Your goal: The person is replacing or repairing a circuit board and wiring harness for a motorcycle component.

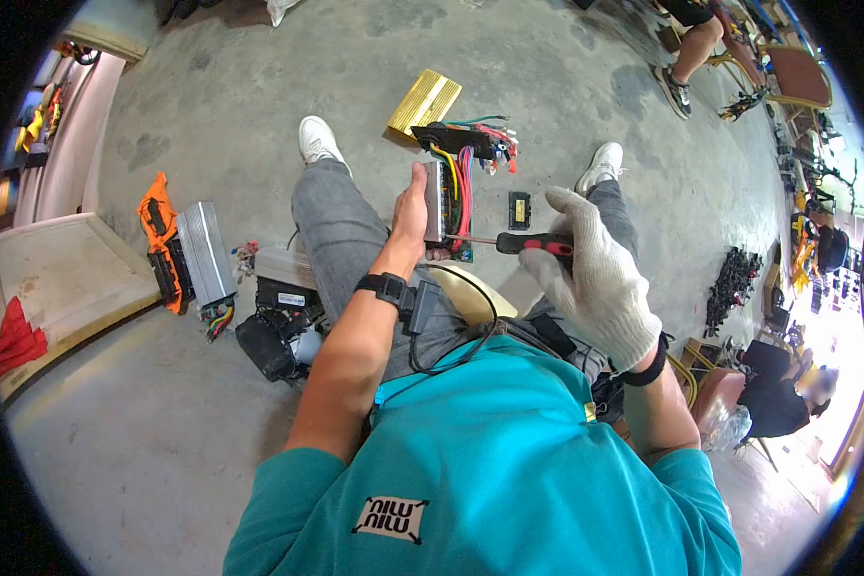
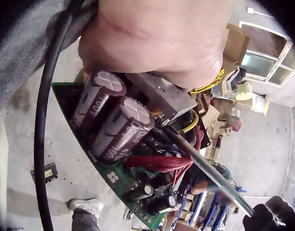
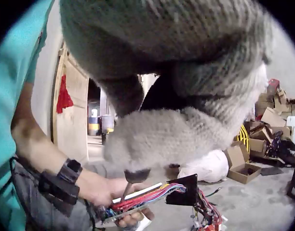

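Observation:
My bare left hand (image 1: 411,213) grips a green circuit board (image 2: 110,177) by its silvery metal side (image 1: 434,204). Two large capacitors (image 2: 122,131) stand on the board. Red, yellow and blue wires (image 1: 466,182) run from it to a black end plate (image 1: 451,141). In a white knitted glove, my right hand (image 1: 600,283) holds a screwdriver (image 1: 533,244) by its red and black handle. Its shaft reaches across to the board, the tip close to the metal side; parts on the board hide the very end. The glove covers much of the handle in the right wrist view.
On the floor ahead lies a gold metal housing (image 1: 424,104), with a small black labelled piece (image 1: 519,210) nearer my right foot. To the left are a silver case (image 1: 205,252) and an orange-black part (image 1: 163,240). Another person's leg (image 1: 698,53) shows at upper right.

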`<move>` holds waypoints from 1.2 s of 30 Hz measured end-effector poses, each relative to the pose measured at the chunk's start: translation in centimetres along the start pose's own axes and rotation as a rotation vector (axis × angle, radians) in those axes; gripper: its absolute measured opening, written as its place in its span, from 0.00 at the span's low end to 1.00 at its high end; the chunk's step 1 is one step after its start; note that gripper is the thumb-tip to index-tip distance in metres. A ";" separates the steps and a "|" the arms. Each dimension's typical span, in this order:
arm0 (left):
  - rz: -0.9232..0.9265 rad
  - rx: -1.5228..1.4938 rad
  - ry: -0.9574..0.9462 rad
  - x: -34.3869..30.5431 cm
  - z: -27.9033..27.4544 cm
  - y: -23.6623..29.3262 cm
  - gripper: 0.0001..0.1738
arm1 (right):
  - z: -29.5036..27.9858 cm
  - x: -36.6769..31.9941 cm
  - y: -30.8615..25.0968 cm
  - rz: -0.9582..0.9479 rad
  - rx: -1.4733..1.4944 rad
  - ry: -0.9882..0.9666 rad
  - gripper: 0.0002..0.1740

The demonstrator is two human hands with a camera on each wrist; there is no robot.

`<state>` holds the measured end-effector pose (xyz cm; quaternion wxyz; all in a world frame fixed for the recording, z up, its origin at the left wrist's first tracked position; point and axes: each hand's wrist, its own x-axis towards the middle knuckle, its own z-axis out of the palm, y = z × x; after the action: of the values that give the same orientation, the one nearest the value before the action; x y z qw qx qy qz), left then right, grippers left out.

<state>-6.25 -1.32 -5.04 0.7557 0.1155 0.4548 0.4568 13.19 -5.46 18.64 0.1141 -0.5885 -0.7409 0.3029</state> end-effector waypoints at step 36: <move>0.007 0.001 0.041 0.0 0.2 -0.3 0.38 | -0.5 0.0 -0.3 -0.178 -0.053 0.056 0.26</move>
<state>-5.96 -1.41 -5.10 0.7448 0.1082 0.4700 0.4612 13.15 -5.30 19.21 0.1456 -0.5315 -0.7945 0.2552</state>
